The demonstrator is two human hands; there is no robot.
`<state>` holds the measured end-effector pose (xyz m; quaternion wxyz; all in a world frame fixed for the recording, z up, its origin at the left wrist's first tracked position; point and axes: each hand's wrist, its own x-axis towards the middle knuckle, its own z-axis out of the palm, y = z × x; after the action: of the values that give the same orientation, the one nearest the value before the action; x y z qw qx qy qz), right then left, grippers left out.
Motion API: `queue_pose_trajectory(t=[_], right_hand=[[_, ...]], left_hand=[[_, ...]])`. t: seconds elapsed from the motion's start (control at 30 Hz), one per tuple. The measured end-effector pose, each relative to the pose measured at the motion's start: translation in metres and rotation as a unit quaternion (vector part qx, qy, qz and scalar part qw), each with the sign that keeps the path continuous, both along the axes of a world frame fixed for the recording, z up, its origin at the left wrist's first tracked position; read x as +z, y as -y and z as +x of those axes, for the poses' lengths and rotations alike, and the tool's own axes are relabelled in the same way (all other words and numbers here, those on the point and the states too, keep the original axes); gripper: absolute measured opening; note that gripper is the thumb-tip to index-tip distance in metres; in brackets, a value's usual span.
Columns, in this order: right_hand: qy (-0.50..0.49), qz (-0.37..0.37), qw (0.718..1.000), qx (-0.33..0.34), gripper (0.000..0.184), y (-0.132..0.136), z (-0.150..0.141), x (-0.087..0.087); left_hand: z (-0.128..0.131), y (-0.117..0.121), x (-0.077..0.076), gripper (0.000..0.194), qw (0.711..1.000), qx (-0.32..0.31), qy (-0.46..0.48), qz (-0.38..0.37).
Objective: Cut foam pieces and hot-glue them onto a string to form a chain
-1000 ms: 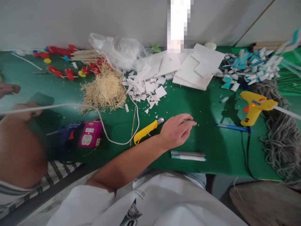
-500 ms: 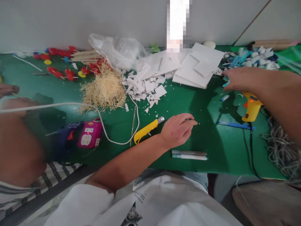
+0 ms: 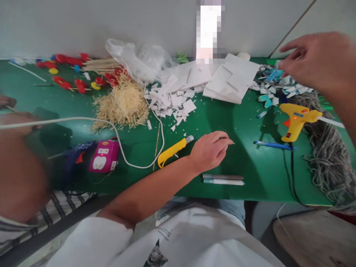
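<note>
My left hand [image 3: 210, 150] rests on the green table [image 3: 250, 163] near its front edge. Its fingers are drawn together with the tips touching the tabletop, and what they pinch is too small to name. A yellow utility knife [image 3: 172, 151] lies just left of its wrist, and two pens [image 3: 222, 179] lie just in front of it. My right hand [image 3: 317, 59] is raised at the upper right over a pile of blue-and-white pieces [image 3: 278, 87]. Its fingertips are pinched on one small piece from that pile.
A yellow glue gun [image 3: 296, 119] with a lit lamp stands at the right beside a blue pen [image 3: 272, 145] and grey yarn [image 3: 330, 163]. White foam sheets [image 3: 230, 79], scraps, a heap of wood shavings [image 3: 124, 105], a pink power strip [image 3: 103, 161] and a white cable [image 3: 133, 163] lie further left. Another person's blurred arm [image 3: 19, 174] fills the left edge.
My right hand came in from the right, reached down to the blue-and-white pile, then lifted up to the upper right with a piece. My left hand has stayed put.
</note>
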<state>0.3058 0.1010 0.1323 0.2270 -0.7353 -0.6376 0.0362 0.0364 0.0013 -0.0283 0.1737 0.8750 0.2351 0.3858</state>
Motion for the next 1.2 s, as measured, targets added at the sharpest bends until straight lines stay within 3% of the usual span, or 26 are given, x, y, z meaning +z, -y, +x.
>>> queue_pose_trajectory(t=[0.1, 0.17, 0.23, 0.3, 0.43, 0.57, 0.77, 0.97, 1.2], right_hand=[[-0.055, 0.053, 0.993, -0.092, 0.043, 0.033, -0.030, 0.011], [-0.082, 0.121, 0.981, -0.124, 0.038, 0.053, -0.049, 0.004], [-0.120, 0.136, 0.974, -0.132, 0.033, 0.071, -0.063, -0.014], [-0.185, 0.097, 0.971, -0.115, 0.025, 0.086, -0.072, -0.040], [-0.210, 0.020, 0.977, -0.034, 0.053, 0.104, -0.082, -0.086], [-0.226, -0.005, 0.974, 0.018, 0.070, 0.108, -0.084, -0.108], [-0.266, -0.015, 0.964, 0.019, 0.055, 0.108, -0.072, -0.120], [-0.346, -0.027, 0.938, 0.017, 0.048, 0.105, -0.067, -0.121], [-0.411, -0.022, 0.908, 0.075, 0.047, 0.108, -0.068, -0.121]], left_hand=[[0.000, 0.000, 0.003, 0.028, 1.000, -0.001, 0.007, -0.004], [0.000, 0.000, 0.005, 0.026, 1.000, 0.001, 0.007, -0.012], [0.000, 0.001, 0.006, 0.020, 1.000, 0.009, 0.000, -0.028], [0.000, 0.002, 0.007, 0.021, 0.998, 0.022, -0.012, -0.049], [-0.001, 0.005, 0.009, 0.045, 0.996, 0.033, -0.038, -0.074], [-0.002, 0.005, 0.011, 0.052, 0.994, 0.034, -0.058, -0.083], [0.002, 0.006, 0.012, 0.051, 0.993, 0.010, -0.062, -0.095], [0.004, 0.010, 0.012, 0.049, 0.992, 0.011, -0.046, -0.114], [0.005, 0.008, 0.018, 0.022, 0.989, 0.030, 0.037, -0.140]])
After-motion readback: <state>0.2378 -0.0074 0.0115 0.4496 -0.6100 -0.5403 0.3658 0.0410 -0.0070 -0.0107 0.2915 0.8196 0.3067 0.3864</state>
